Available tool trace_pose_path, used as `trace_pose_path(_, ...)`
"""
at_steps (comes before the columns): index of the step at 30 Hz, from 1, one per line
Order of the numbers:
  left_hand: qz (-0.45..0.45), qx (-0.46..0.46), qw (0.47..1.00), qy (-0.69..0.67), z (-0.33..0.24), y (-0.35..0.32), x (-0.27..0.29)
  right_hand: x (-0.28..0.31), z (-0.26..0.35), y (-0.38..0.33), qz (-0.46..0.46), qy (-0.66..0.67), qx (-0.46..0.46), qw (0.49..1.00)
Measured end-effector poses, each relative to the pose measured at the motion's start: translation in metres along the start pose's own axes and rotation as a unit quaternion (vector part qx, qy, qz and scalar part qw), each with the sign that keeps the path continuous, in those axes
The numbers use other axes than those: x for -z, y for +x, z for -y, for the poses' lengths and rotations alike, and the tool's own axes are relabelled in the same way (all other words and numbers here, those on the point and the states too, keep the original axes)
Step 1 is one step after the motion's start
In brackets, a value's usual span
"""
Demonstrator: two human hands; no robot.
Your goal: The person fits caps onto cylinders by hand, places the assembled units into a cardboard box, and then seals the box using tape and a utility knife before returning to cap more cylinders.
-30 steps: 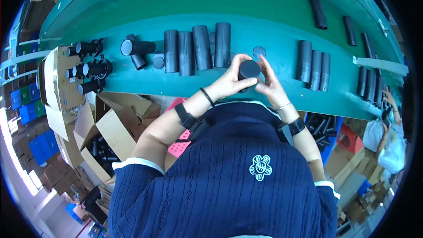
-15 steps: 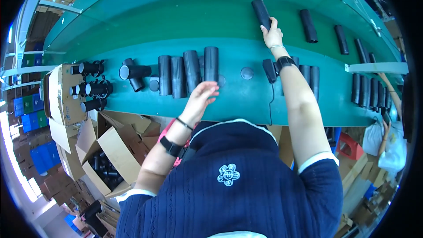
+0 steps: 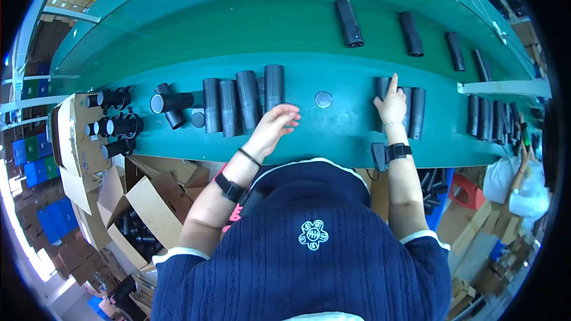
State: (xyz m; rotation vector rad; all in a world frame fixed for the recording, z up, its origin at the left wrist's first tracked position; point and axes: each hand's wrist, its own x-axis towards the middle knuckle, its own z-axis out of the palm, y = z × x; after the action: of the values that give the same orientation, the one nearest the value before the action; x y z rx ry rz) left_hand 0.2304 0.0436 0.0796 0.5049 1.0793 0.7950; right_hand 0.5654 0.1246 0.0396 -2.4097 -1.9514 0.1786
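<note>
Black tubes [image 3: 399,104] at two o'clock, steadied under right hand [image 3: 392,107], index finger extended; left hand [image 3: 275,125] spread open on desk [image 3: 333,137].

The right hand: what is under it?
The right hand lies on a row of dark tubes on the green bench. Two tube ends show beside it; the parts below the palm are covered.
</note>
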Motion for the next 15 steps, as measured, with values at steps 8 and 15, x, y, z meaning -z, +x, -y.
trace_pose_path(8,0.14,-0.195,0.94,0.243,-0.005,0.024,-0.056,0.052,0.075,-0.095,0.117,0.479,0.222,0.841)
trace_pose_path(15,0.189,-0.247,0.874,0.373,0.001,-0.002,-0.019,0.042,0.075,-0.11,0.319,0.704,0.102,0.626)
